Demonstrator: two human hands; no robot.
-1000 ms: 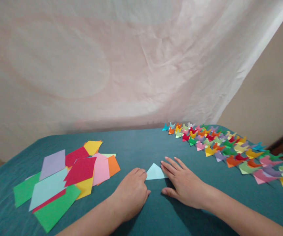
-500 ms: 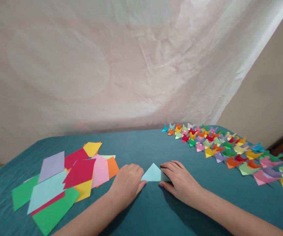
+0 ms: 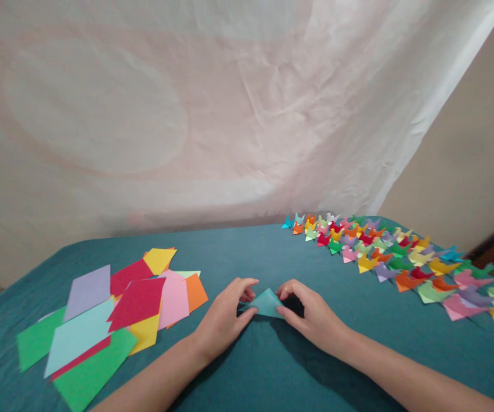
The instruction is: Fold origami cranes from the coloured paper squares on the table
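A light blue folded paper triangle (image 3: 266, 302) is lifted slightly off the teal tablecloth (image 3: 247, 252) at the near middle. My left hand (image 3: 225, 315) pinches its left corner between thumb and fingers. My right hand (image 3: 311, 312) pinches its right corner the same way. Both hands are closed on the paper, with the triangle's point facing away from me.
A loose pile of flat coloured paper squares (image 3: 110, 309) lies to the left of my hands. Several small folded paper figures (image 3: 401, 260) in many colours stand in rows along the right side. A pale cloth backdrop (image 3: 187, 114) hangs behind the table.
My hands went from pressing flat beside the triangle on the cloth to pinching its two corners. The paper has tilted up off the cloth and looks darker.
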